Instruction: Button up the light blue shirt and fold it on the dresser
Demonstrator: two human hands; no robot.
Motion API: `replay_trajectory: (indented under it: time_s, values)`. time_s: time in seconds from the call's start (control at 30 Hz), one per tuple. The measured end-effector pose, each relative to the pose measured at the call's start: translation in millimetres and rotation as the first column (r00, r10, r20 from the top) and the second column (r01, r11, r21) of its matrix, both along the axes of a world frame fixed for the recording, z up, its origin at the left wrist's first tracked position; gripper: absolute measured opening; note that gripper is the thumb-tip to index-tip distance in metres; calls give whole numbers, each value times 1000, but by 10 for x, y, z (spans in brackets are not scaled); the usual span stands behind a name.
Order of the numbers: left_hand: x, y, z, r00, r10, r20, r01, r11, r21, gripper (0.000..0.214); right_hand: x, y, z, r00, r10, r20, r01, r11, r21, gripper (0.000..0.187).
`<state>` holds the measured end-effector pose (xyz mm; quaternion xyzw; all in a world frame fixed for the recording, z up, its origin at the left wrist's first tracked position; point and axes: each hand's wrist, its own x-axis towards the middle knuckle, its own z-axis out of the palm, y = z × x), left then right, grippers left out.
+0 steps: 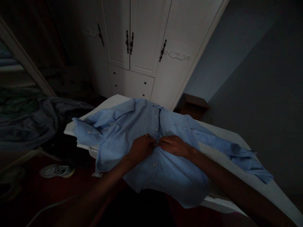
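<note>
A light blue button-up shirt lies spread front side up across a white table, its sleeves stretched out to both sides and its hem hanging over the near edge. My left hand and my right hand meet at the middle of the button front, fingers pinched on the shirt's placket. Whatever button sits between the fingertips is hidden. Buttons show above and below the hands, and the placket gapes a little near the collar. The left cuff is folded back, with a button visible on it.
Behind the table stands a white wardrobe with dark handles. A small brown cabinet is at the back right. Clothes are heaped at the left. A shoe and a pale cable lie on the red floor.
</note>
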<state>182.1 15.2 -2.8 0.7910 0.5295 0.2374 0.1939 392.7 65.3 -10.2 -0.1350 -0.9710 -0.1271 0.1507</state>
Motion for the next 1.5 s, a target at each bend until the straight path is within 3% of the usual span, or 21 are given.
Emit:
replay_trajectory:
  time_s: [0.2, 0.47, 0.67, 0.8, 0.9, 1.17, 1.5]
  values:
    - [-10, 12, -71, 974, 24, 224, -22, 1000, -11, 22, 17, 13, -65, 998, -13, -64, 15, 1000, 20, 29]
    - [-43, 40, -70, 957, -89, 276, 97, 995, -13, 20, 52, -13, -49, 996, -17, -92, 17, 1000, 5, 24]
    - [-35, -64, -19, 956, -160, 246, 151, 987, 56, 21, 65, -12, -46, 992, 25, -123, -17, 998, 66, 24]
    - [59, -157, -56, 993, -35, 115, 24, 995, 100, 27, 76, -15, -69, 993, 0, -117, 2, 1000, 17, 24]
    - [151, -208, -107, 991, 62, 116, -73, 993, 93, 19, 90, -23, -83, 989, -12, -148, 10, 1000, -14, 22]
    - [326, -319, -143, 975, 209, 72, -216, 969, 121, 30, 61, -24, -60, 963, 57, -263, -76, 995, -64, 22]
    - [386, -344, -108, 961, 275, 2, -272, 951, 146, 31, 24, 0, -79, 939, -18, -343, -95, 946, -310, 21]
